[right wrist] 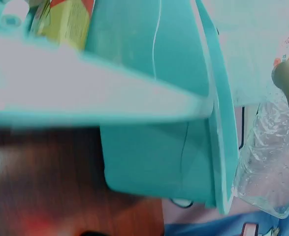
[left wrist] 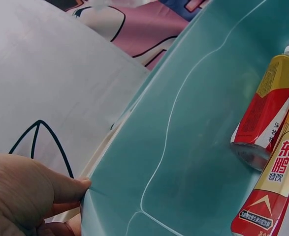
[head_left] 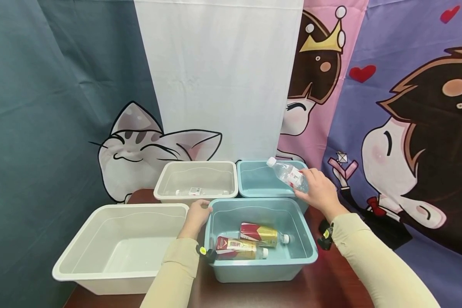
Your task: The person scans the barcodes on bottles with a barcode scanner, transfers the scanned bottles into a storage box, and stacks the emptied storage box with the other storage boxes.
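My right hand [head_left: 318, 191] holds a clear plastic bottle [head_left: 288, 173] with a white cap, tilted above the rear blue bin [head_left: 250, 182]. The right wrist view shows the thumb on the label of this bottle [right wrist: 265, 157]. With my left hand [head_left: 195, 218] I pinch the rim of the front blue bin [head_left: 259, 263] at its far left corner; the left wrist view shows the thumb on top of that rim. Inside the front blue bin lie two red-and-yellow labelled drink bottles, one farther back [head_left: 259, 233] and one nearer [head_left: 236, 248], both on their sides.
A large cream bin [head_left: 77, 248] stands at the front left. Behind it is a smaller cream bin [head_left: 163, 182] with a clear bottle [head_left: 194, 191] lying inside. The bins stand on a reddish-brown table [head_left: 254, 295]. A printed cartoon curtain [head_left: 223, 77] hangs behind.
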`<action>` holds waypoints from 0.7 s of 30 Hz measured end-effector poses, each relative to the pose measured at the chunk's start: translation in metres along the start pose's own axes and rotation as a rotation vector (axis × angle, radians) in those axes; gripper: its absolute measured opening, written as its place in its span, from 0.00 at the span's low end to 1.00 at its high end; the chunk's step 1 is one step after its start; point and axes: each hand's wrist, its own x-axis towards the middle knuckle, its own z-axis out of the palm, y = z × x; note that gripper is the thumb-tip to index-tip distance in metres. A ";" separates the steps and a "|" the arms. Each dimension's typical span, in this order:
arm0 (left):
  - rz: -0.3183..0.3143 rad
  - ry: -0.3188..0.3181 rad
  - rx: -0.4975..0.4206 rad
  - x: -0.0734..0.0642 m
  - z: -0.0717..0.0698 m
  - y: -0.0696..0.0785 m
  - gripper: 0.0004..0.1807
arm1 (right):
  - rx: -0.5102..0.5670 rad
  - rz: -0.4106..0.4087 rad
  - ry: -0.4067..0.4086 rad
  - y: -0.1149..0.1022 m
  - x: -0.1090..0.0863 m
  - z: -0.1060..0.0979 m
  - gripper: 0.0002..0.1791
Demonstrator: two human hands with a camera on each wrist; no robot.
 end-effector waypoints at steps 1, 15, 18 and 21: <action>0.001 0.002 0.002 0.000 0.000 0.000 0.20 | -0.001 -0.008 -0.007 -0.004 0.003 0.001 0.40; 0.014 0.005 0.023 -0.003 -0.001 0.004 0.20 | 0.023 -0.006 -0.159 -0.052 0.042 0.008 0.40; 0.013 0.007 0.016 -0.004 -0.001 0.005 0.20 | 0.021 0.016 -0.212 -0.062 0.048 0.010 0.40; 0.014 0.012 0.017 -0.004 0.001 0.005 0.20 | 0.011 0.021 -0.249 -0.071 0.054 0.015 0.40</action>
